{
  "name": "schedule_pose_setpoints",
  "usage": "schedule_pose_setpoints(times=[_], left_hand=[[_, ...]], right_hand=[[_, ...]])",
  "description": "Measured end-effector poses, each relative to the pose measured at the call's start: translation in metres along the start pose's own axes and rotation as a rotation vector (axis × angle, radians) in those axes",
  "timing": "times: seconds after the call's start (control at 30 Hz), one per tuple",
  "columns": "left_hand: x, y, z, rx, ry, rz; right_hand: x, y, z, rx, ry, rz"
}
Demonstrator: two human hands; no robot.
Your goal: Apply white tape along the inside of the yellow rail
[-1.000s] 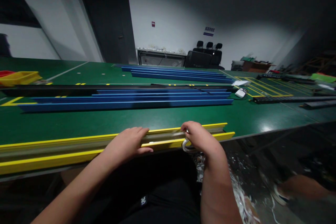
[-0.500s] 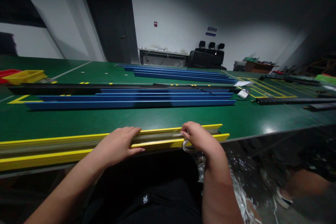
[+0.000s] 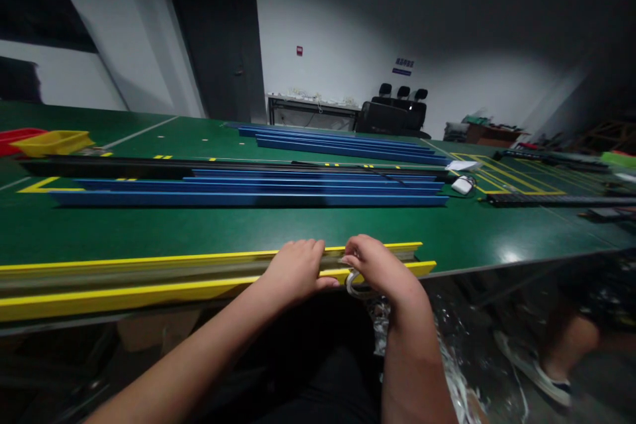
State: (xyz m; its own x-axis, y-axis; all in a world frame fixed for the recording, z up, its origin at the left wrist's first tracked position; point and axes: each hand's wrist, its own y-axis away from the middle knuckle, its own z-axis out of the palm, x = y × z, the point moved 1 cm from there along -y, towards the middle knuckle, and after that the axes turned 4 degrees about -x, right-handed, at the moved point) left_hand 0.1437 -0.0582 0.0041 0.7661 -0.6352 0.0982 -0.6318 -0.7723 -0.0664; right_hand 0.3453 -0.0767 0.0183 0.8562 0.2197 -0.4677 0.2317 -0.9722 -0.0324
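Observation:
A long yellow channel [image 3: 124,293] lies along the near edge of the green table, a greyish strip running down its inside. My left hand [image 3: 298,268] straddles it near the right end, fingers over the far wall and thumb on the near wall. Just to the right, my right hand [image 3: 365,255] is closed in a pinch at the channel. From it hangs a white ring that looks like a roll of tape [image 3: 352,285], partly hidden by the hand. The pinched fingertips are over the channel's inside, and what lies between them is hard to see.
Several blue channels [image 3: 199,200] lie across the green table [image 3: 209,228], with a black rail [image 3: 89,167] behind. A yellow bin [image 3: 52,142] and a red bin [image 3: 22,138] stand far left. A white box [image 3: 463,184] sits right. Another person's leg [image 3: 569,344] shows lower right.
My left hand has slid right along the yellow channel and is now close to my right hand. My right hand has stayed in nearly the same place with the white roll.

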Motion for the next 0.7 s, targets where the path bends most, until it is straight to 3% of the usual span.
schedule_pose_setpoints(times=[0.3,0.7], left_hand=[[-0.02,0.014,0.002,0.032,-0.005,0.047],[-0.082,0.058,-0.004,-0.003,0.009,-0.009]], right_hand=[[0.005,0.002,-0.006,-0.007,-0.017,0.054],[0.004,0.003,-0.004,-0.003,0.035,0.011]])
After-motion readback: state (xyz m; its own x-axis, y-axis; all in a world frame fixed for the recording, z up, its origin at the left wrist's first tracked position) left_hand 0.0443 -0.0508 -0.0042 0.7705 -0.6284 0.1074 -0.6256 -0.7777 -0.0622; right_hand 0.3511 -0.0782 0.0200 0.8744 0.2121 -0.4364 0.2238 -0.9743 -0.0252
